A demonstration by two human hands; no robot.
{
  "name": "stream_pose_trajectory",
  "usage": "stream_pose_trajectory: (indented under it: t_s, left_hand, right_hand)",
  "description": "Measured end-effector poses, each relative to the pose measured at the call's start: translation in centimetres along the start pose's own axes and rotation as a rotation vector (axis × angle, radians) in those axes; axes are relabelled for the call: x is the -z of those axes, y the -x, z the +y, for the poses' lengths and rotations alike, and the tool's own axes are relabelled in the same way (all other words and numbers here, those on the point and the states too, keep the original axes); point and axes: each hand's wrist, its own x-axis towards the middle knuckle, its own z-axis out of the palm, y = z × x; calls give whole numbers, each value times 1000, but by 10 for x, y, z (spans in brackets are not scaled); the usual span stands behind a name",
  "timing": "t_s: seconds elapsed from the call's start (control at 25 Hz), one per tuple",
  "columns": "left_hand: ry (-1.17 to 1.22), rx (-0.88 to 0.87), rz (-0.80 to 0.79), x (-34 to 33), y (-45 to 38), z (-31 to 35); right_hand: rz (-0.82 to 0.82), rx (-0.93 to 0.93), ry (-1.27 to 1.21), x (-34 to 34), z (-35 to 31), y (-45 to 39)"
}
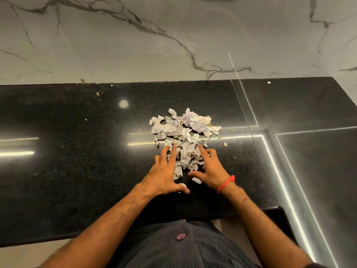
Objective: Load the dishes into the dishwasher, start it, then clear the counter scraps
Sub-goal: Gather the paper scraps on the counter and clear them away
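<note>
While both hands sit flat on the black tabletop (77, 171), the paper scraps (183, 132) lie piled mid-counter, near end between them. Left hand (166, 176): fingers spread, tips touching the pile's left edge. Right hand (210, 171): fingers spread, loosely bent over the right edge, pinching nothing. Red string (227, 182) on right wrist. Marble wall (173, 45) behind.

A black speckled stone counter (81, 171) ran across the room against a white marble wall. Near its middle lay a heap of torn, crumpled paper scraps (183, 130), spreading toward the near edge. A few loose bits sat apart: one scrap (225, 144) just right of the heap, tiny crumbs further left and at the far edge. Both hands rested flat on the counter beside the nearest scraps.
</note>
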Motion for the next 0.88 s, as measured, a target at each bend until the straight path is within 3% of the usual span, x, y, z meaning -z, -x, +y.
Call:
stream_pose_trajectory:
  t_s: [0.2,0.28,0.36,0.48,0.6,0.76,0.88]
  left_hand:
    - [-65,-14,79,13,-4,-6]
    - [-107,12,157,17,-4,-11]
    - [-125,43,180,16,-2,-15]
    - [-8,29,107,17,-5,-10]
    - [80,17,54,25,-9,-3]
    - [-100,24,-10,32,-7,-7]
    - [-154,52,-83,34,-15,-4]
  right_hand:
    - [247,-167,102,52,41,-23]
    - [288,-265,183,59,52,-24]
    - [286,-234,187,47,49,-20]
    - [137,-88,35,20,28,-14]
    - [92,-66,-157,26,18,-12]
    - [-227,2,255,39,18,-15]
    - [-290,80,437,32,8,-27]
